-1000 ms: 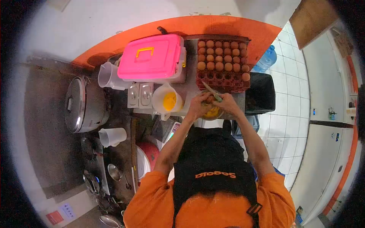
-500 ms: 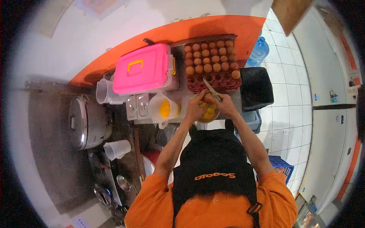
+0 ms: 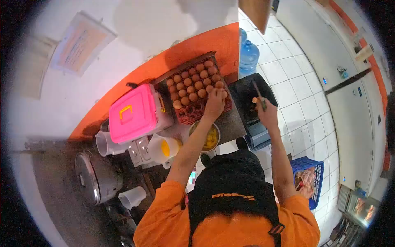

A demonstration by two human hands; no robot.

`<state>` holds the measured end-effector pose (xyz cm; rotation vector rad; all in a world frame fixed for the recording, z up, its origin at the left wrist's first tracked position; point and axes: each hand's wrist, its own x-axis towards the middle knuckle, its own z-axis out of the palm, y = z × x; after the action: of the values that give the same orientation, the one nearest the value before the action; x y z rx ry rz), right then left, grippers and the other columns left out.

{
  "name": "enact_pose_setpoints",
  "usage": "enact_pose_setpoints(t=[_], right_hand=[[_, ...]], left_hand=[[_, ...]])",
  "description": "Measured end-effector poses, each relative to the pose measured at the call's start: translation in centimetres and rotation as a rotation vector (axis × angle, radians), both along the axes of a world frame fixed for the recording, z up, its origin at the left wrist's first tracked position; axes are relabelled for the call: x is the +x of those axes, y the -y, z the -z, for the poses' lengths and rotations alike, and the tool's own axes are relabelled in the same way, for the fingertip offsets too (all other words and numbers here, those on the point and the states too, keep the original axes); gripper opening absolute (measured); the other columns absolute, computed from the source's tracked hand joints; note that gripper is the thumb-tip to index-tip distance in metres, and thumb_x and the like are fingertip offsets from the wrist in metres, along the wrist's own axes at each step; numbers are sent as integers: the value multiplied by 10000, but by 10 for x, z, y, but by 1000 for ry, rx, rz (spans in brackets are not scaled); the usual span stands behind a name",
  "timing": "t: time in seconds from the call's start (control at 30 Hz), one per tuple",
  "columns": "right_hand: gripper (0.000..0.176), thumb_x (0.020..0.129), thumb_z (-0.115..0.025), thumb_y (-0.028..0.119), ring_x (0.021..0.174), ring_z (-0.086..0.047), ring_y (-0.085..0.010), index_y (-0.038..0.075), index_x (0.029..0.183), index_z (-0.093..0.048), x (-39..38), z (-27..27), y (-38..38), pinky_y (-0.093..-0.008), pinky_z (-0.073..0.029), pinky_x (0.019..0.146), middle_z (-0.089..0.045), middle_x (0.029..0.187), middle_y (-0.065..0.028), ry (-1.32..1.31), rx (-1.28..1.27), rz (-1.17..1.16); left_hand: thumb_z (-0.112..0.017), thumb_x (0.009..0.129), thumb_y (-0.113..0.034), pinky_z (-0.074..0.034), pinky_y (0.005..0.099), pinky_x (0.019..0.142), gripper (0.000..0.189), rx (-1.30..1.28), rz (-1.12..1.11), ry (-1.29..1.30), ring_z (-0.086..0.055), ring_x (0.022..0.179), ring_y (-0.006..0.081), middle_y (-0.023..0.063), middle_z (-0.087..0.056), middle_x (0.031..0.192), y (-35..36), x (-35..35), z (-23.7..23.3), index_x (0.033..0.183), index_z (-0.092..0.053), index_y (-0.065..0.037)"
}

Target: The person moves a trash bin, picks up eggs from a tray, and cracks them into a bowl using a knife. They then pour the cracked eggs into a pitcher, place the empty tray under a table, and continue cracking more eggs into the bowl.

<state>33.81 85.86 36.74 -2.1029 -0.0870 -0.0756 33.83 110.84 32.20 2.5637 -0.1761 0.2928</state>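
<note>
Red tray (image 3: 190,115) at the counter's (image 3: 232,123) far edge is packed, so my left hand (image 3: 214,105), curled on an egg (image 3: 220,94), could crack neighbours while my right hand (image 3: 267,114) clamps the knife (image 3: 258,94).

Grey counter (image 3: 233,123), red egg tray (image 3: 190,115), pink-lidded box (image 3: 135,112), steel bowl (image 3: 217,141), jug (image 3: 154,144), perhaps small steel tins (image 3: 139,149)
</note>
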Motion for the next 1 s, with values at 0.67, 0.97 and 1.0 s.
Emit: enact_pose_setpoints(t=[0.67,0.97,1.0], right_hand=[[485,825,-712,376,806,-698,-342,7,1127,-625,-74,-18,-168,-425,-529,690,-685,857,-226,-37,148,-644],[422,719,-757,298,654,-606,-178,-47,952,-683,-68,65,-176,-371,-498,646,-648,697,-119,-370,-92,-887],[422,719,-757,298,654,-606,-178,-47,952,-683,-66,71,-177,-371,-498,646,-648,697,-119,-371,-89,-887]], left_hand=[[-687,875,-92,-481,298,949,496,-949,-315,-220,-583,1100,153,85,-616,1246,-76,-178,-54,1347,-538,-64],[-725,739,-88,-463,356,997,619,-532,-369,-260,-595,1170,280,183,-598,1290,-63,-199,3,1330,-547,-44],[-724,738,-128,-462,376,1005,623,-467,-328,-214,-580,1199,316,196,-576,1321,-64,-198,8,1331,-549,-50]])
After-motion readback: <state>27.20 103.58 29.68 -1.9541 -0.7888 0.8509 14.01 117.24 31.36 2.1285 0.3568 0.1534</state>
